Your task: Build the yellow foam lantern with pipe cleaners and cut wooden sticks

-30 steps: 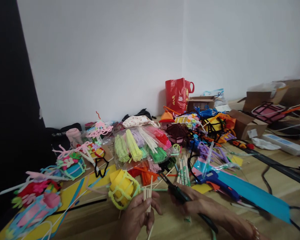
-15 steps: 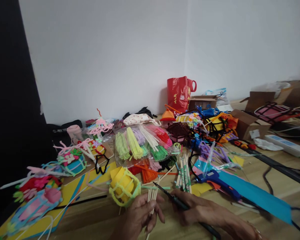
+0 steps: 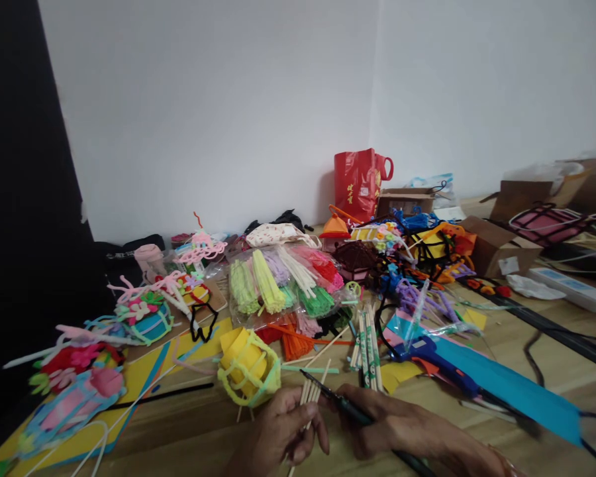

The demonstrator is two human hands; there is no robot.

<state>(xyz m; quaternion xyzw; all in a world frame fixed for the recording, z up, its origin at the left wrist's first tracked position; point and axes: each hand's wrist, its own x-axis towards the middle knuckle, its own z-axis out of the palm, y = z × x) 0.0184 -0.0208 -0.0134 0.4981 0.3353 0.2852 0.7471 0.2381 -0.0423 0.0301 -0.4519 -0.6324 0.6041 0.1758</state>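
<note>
A few thin wooden sticks (image 3: 310, 395) are pinched betw. thumb and fingers of the L hand (image 3: 291, 424), slightly fanned, upper ends pointing up, held low nr. centre of view over the wooden table (image 3: 179, 437). A dark slim tool (image 3: 355, 412) w/ a pointed end is gripped in the R hand (image 3: 377, 421), fingers closed round its handle; the tip is directed L and seen by the upper part of the sticks, tho whether they're touched can't be told.

Just beyond the L hand, a yellow paper piece in a lime fuzzy frame (image 3: 248, 368) is seen tilted. Past the R hand, wrapped stick bundles (image 3: 370, 348) w/ green print are laid. To their R, a blue glue gun (image 3: 420, 354) is rested partly on a blue sheet (image 3: 506, 384). Farther back, coloured fuzzy stems (image 3: 268, 285) are bunched in clear plastic; behind, a red bag (image 3: 355, 185) is stood nr. the wall (image 3: 218, 119). Far L, fuzzy pieces w/ flowers (image 3: 144, 318) are heaped nr. yellow sheets (image 3: 144, 371).
</note>
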